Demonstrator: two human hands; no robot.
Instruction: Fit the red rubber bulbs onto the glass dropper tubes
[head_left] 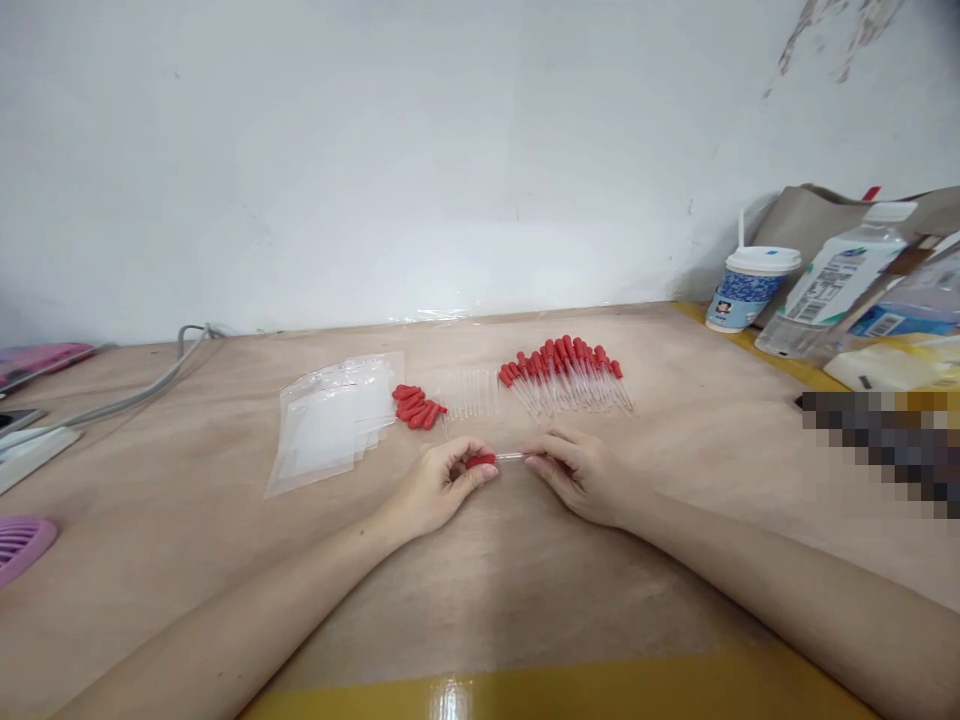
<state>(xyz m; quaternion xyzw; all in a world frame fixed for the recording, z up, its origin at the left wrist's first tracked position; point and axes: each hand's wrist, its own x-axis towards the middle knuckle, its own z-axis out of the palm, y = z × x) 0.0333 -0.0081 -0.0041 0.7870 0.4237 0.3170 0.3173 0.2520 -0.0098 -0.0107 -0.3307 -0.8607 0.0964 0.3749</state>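
Between the fingers of my left hand (pixel 442 485) is a red rubber dropper bulb (pixel 481 461). My right hand (pixel 576 472) pinches a clear, thin dropper tube (pixel 511 457), whose left end meets the bulb's mouth. Whether the tube sits inside the bulb is too small to tell. Just beyond my left hand lies a small pile of loose red bulbs (pixel 415 407). Beside it is a row of clear tubes (pixel 472 393). Farther right, several droppers with red bulbs fitted (pixel 568 370) lie fanned out, bulbs toward the wall.
Clear plastic bags (pixel 330 425) overlap at left, near a grey cable (pixel 150 385). A purple slotted object (pixel 24 548) shows at the left edge. At right stand a paper cup (pixel 750 290) with a straw and a tilted plastic bottle (pixel 840 280), before a grey-brown bag (pixel 795 225).
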